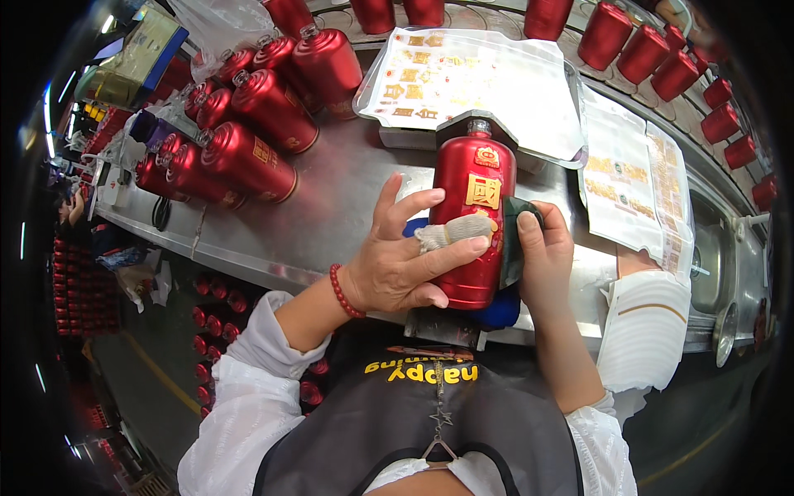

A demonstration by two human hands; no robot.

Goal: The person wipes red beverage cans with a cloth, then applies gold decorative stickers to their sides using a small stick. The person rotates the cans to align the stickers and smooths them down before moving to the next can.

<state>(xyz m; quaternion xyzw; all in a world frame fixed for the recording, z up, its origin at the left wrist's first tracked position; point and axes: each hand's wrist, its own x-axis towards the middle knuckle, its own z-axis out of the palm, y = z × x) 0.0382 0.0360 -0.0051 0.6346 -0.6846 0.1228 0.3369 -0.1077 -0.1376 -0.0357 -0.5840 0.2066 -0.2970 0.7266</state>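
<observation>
A glossy red bottle [451, 182] with gold decals down its front lies in a dark holder [478, 121] at the table's near edge, neck pointing away from me. My left hand [389, 256] rests against its left side and front, fingers spread. A whitish cloth finger cover [453, 232] wraps one finger, and a red bead bracelet [342, 291] circles the wrist. My right hand [546, 252] pinches a dark green flat piece [513, 248], pressed to the bottle's right side. Whether this is cloth or a stiff pad I cannot tell. Blue material [494, 312] shows beneath the bottle.
Several red bottles [263, 112] stand at the left. Beyond the holder, a tray [571, 159] carries a gold decal sheet [463, 83]. More decal sheets [637, 178] lie at the right, near a metal sink [710, 227]. Red bottles [608, 37] line the far side.
</observation>
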